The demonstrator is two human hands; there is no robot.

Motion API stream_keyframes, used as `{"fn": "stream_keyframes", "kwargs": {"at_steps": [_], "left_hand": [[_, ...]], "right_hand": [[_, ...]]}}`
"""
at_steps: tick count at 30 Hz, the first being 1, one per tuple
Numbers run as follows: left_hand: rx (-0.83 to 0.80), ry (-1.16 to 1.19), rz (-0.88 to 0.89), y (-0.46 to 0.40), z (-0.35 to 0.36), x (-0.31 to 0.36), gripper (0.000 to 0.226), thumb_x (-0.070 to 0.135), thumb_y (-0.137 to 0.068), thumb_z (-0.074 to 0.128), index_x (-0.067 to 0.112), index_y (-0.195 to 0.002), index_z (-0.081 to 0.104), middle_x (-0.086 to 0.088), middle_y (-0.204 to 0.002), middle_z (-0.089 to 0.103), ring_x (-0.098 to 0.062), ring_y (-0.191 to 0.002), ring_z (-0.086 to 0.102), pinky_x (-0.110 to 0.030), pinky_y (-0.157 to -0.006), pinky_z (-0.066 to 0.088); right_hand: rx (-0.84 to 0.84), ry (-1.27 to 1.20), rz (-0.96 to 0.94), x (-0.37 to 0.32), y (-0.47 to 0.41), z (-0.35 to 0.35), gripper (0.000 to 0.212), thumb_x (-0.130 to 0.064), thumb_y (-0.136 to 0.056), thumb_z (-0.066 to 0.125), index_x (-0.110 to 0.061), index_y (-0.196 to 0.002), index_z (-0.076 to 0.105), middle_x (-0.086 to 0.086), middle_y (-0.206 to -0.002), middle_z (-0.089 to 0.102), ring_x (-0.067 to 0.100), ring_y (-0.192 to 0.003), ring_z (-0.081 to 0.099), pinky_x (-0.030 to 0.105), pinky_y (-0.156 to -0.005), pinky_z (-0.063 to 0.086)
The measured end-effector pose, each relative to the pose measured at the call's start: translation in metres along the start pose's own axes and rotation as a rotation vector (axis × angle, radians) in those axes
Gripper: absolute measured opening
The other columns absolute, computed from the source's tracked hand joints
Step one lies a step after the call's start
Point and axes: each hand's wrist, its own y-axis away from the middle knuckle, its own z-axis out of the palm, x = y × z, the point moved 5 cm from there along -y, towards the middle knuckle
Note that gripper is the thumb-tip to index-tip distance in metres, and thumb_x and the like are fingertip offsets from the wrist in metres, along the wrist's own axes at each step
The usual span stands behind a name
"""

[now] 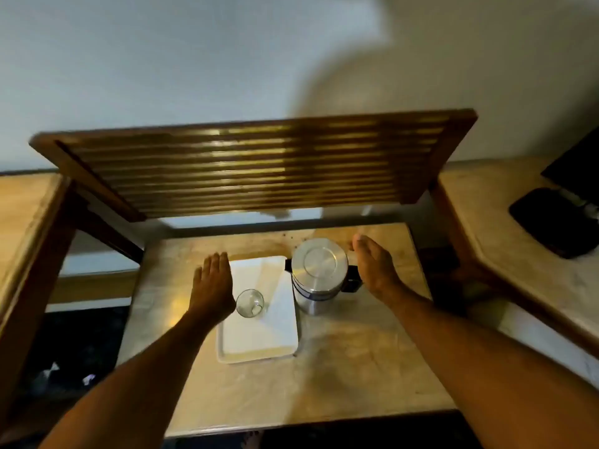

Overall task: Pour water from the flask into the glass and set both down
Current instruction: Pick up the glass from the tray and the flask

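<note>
Glass [250,303], frame centre on white tray [259,345]: fragile, light; grasp its wall. Left hand [212,288] beside it, spread, empty. Beyond, steel flask [319,277]: heavy, slick; take black handle [353,281]. Right hand [372,267] spread, empty.

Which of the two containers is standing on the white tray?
The small clear glass stands on the white tray. The steel flask stands beside the tray, on the bare tabletop.
</note>
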Motion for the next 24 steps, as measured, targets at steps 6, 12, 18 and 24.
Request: {"fn": "stream_keyframes", "kwargs": {"at_steps": [6,12,18,24], "left_hand": [[-0.122,0.371,-0.150,0.024,0.099,-0.014,0.100,0.018,-0.065,0.088,0.000,-0.145,0.032,-0.018,-0.149,0.042,-0.036,-0.136,0.037,-0.041,-0.109,0.037],[0.184,0.954,-0.304,0.025,0.139,-0.015,0.073,0.024,-0.065,0.091,0.034,-0.124,0.050,0.016,-0.118,0.058,-0.022,-0.115,0.058,-0.038,-0.093,0.051],[0.278,0.934,-0.184,0.030,0.115,-0.001,0.067,0.039,-0.066,0.083,0.055,-0.117,0.044,0.016,-0.114,0.060,-0.014,-0.108,0.060,-0.036,-0.089,0.054],[0.322,0.972,-0.153,0.061,0.034,0.000,0.067,0.033,-0.065,0.088,0.046,-0.117,0.048,0.021,-0.115,0.061,-0.009,-0.108,0.062,-0.046,-0.090,0.056]], "right_hand": [[0.092,-0.319,0.172,0.067,-0.002,0.034,0.023,-0.027,-0.082,0.058,-0.009,-0.068,0.064,0.013,-0.071,0.063,0.034,-0.073,0.060,0.039,-0.055,0.057],[0.053,-0.422,0.112,0.070,-0.018,0.039,0.020,-0.020,-0.072,0.056,-0.008,-0.059,0.066,0.011,-0.061,0.062,0.023,-0.053,0.061,0.037,-0.047,0.054],[-0.003,-0.427,0.155,0.065,-0.021,0.041,0.022,-0.023,-0.072,0.060,-0.015,-0.054,0.071,0.000,-0.052,0.067,0.014,-0.051,0.065,0.031,-0.042,0.053],[0.073,-0.431,0.236,0.019,-0.003,0.046,0.017,-0.025,-0.080,0.070,-0.020,-0.064,0.076,-0.005,-0.065,0.075,0.007,-0.060,0.069,0.018,-0.046,0.049]]}}
